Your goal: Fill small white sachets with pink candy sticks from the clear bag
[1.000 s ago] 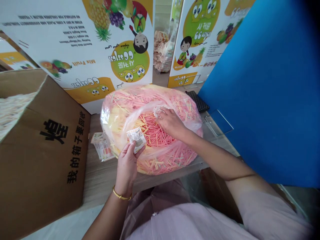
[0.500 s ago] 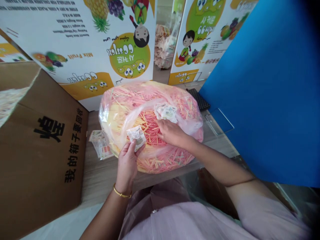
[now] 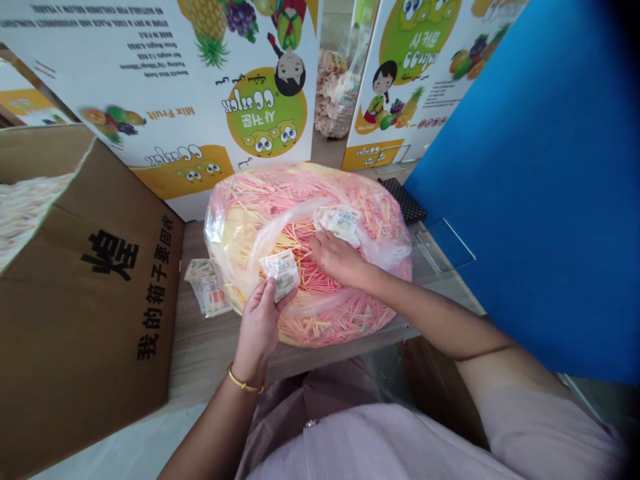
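Your L hand (image 3: 257,327) pinches a small white printed foil sachet (image 3: 281,273); R hand (image 3: 340,260), apart, rests on pink-yellow thin sticks (image 3: 313,293) in clear plastic bag (image 3: 233,247), just by more white sachets (image 3: 340,223).

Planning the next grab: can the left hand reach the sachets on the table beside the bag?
Probably yes. The left hand is close, with only tabletop between it and the sachets, but its fingers hold a sachet that may need setting down first.

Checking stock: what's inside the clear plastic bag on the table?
The clear plastic bag holds loose pink and yellow sticks, with small printed sachets on top; deeper sticks are hidden.
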### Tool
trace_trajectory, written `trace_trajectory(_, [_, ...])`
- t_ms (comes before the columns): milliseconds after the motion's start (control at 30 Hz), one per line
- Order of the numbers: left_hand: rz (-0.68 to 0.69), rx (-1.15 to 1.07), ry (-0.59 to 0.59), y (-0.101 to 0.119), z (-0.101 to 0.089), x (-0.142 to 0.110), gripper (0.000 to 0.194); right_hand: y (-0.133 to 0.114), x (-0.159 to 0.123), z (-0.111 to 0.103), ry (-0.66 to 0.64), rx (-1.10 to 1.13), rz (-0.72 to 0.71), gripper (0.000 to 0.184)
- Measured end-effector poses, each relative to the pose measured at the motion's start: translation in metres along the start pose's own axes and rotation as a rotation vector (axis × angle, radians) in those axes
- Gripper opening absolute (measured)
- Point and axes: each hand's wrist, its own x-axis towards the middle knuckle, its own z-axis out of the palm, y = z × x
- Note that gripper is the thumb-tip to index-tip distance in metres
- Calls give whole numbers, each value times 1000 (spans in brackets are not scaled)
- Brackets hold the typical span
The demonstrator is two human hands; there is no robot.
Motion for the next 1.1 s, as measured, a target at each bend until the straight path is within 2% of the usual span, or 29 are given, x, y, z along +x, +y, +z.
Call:
trace_trajectory(200, [-29,-29,-61,4,6,2,37,1,6,-4,101,195,-47,23])
trace_trajectory(300, [-30,-27,-71,3,7,4,41,0,12,-7,178,394,56,26])
trace_trajectory(400, [-42,-12,-47,1,8,7,44,2,17,-12,229,739,194,27])
trace_trajectory(467, [-43,-6,-40,-1,8,9,43,5,21,-14,232,946,259,23])
trace_trajectory(533, [-40,-3,-37,-1,10,11,42,9,22,-16,213,1055,325,18])
trace_trajectory(633, [-49,1,-32,-1,13,12,41,11,17,-24,203,1058,353,14])
trace_trajectory(733, [-53,9,-30,0,15,12,40,4,3,-43,196,994,225,20])
trace_trajectory(867, [-35,24,-45,-2,17,13,38,-14,-13,-64,18,762,166,23])
trace_trajectory(933, [-14,48,-83,-4,16,12,35,-20,-13,-64,-71,606,164,25])
trace_trajectory(1000, [13,73,-128,-5,15,11,33,-21,-11,-59,-105,514,161,23])
trace_trajectory(1100, [36,82,-146,-7,13,9,32,-15,-8,-51,-71,611,130,22])
